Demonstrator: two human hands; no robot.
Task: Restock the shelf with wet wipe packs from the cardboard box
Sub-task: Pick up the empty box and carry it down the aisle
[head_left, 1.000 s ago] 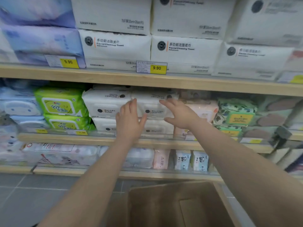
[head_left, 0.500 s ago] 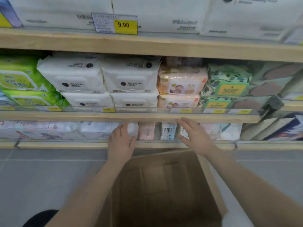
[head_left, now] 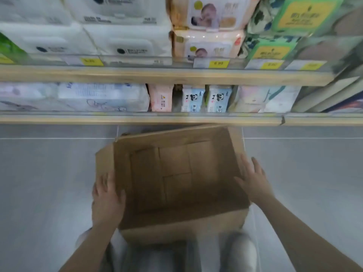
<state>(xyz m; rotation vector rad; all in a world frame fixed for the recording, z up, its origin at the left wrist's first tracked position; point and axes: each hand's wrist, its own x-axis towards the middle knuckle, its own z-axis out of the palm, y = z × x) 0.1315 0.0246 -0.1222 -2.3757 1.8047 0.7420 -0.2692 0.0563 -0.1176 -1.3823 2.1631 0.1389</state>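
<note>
Grey floor tiles (head_left: 49, 173) surround the open cardboard box (head_left: 176, 173) below the shelf (head_left: 157, 76) of white wet wipe packs (head_left: 121, 42), while the left hand (head_left: 107, 201) and right hand (head_left: 255, 185), fingers spread, apparently press its side walls.

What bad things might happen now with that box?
The cardboard box looks empty, so reaching in may find no wipe packs. The left hand and right hand sit at its thin side walls, which may buckle if lifted. It stands close to the bottom shelf and might bump it.
</note>
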